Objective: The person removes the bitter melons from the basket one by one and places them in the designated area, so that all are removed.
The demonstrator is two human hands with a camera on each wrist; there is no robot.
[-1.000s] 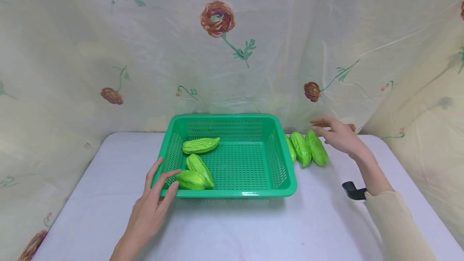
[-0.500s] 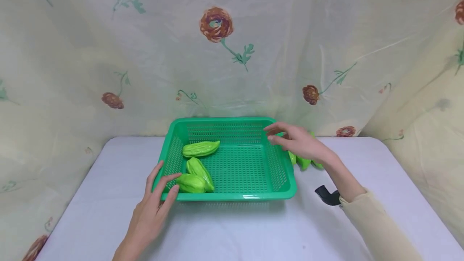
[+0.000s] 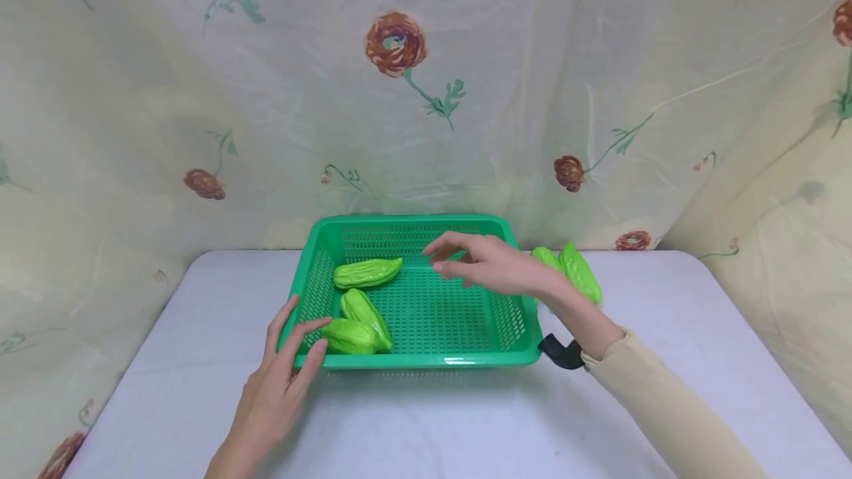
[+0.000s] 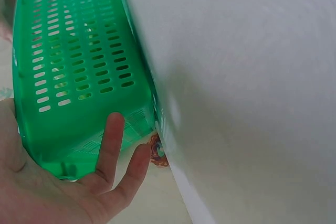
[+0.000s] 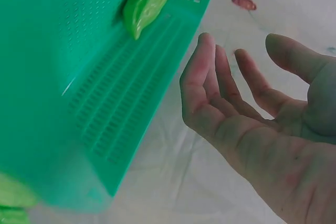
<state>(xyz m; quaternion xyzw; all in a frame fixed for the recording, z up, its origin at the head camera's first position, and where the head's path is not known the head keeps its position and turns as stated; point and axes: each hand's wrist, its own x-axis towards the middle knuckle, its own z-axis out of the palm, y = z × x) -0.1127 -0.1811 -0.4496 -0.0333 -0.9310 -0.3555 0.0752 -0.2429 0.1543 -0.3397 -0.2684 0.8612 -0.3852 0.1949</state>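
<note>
The green plastic basket (image 3: pixel 426 359) stands on the table, with three light-green bitter melons on its left side: one bitter melon (image 3: pixel 368 273) toward the back, a second bitter melon (image 3: pixel 360 309) slanting in front of it, and a third bitter melon (image 3: pixel 349 336) at the near-left corner. My left hand (image 3: pixel 274 394) rests on that corner, fingers spread over the rim. In the left wrist view two fingers (image 4: pixel 111 145) stretch loosely outside the basket wall. My right hand (image 3: pixel 492 263) hovers over the basket's right half, fingers loosely bent, nothing in it.
Outside the basket's right wall lie more bitter melons, one bitter melon (image 3: pixel 580 274) beside another bitter melon (image 3: pixel 547 259), partly hidden by my right wrist. A white cloth covers the table (image 3: pixel 426 427). A flowered curtain (image 3: pixel 466 154) hangs behind.
My right hand has moved left, from above the loose bitter melons on the right to over the basket, carrying nothing. The left hand stays at the corner.
</note>
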